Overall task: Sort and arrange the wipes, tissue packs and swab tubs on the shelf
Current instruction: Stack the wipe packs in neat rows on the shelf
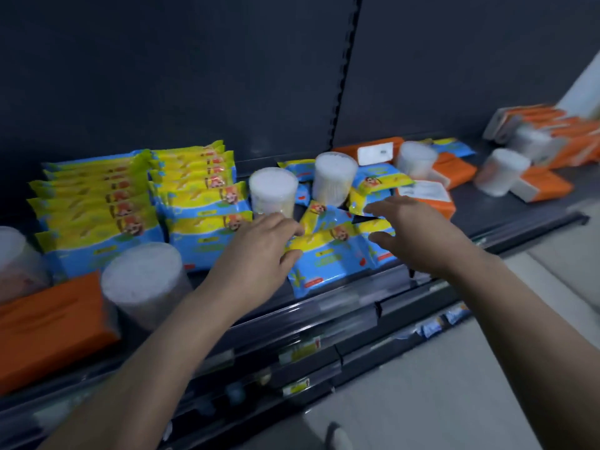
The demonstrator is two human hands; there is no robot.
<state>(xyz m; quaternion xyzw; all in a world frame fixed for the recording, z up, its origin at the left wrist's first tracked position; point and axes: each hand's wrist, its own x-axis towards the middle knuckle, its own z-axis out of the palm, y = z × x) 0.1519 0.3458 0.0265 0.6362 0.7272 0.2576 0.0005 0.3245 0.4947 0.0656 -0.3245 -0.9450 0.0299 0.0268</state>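
Two neat rows of blue-and-yellow wipes packs stand at the shelf's left. More wipes packs lie loose in a heap in the middle. My left hand pinches the left edge of the front loose wipes pack between thumb and fingers. Just to that pack's right, my right hand hovers over the heap with fingers spread and nothing in it. Clear swab tubs stand behind the heap. Orange tissue packs lie to the right.
At the front left sit an orange tissue pack and a swab tub. Further tubs and orange packs are scattered at the far right. The dark shelf lip carries price-tag strips; lower shelves lie below.
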